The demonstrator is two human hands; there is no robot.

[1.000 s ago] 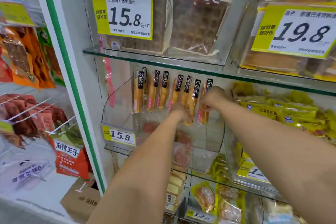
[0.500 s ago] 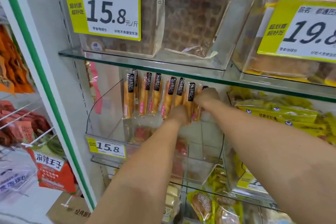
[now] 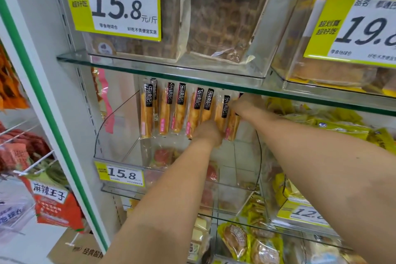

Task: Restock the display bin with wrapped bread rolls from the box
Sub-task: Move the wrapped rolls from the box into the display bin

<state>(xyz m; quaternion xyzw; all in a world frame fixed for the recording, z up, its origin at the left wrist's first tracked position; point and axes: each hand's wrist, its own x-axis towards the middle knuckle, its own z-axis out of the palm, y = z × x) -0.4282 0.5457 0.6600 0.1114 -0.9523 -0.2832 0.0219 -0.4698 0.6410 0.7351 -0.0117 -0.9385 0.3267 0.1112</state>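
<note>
Several wrapped bread rolls [image 3: 177, 109], long golden sticks with black labels, stand upright in a row at the back of the clear display bin [image 3: 102, 135]. Both my arms reach into the bin. My left hand [image 3: 209, 133] grips the lower ends of the rolls right of the row's middle. My right hand [image 3: 246, 105] holds the top of the rightmost roll, just under the glass shelf. The fingers of both hands are hidden behind the hands. The front half of the bin holds nothing.
A glass shelf [image 3: 150, 66] lies close above the bin, carrying waffle bread and a 15.8 price tag [image 3: 120, 4]. Yellow packets [image 3: 334, 122] fill the bin to the right. A cardboard box [image 3: 79, 251] sits on the floor at lower left. Snack racks hang left.
The camera has moved closer and the view has shifted left. Both hands stay on the right end of the row, which has been pushed a little closer together.
</note>
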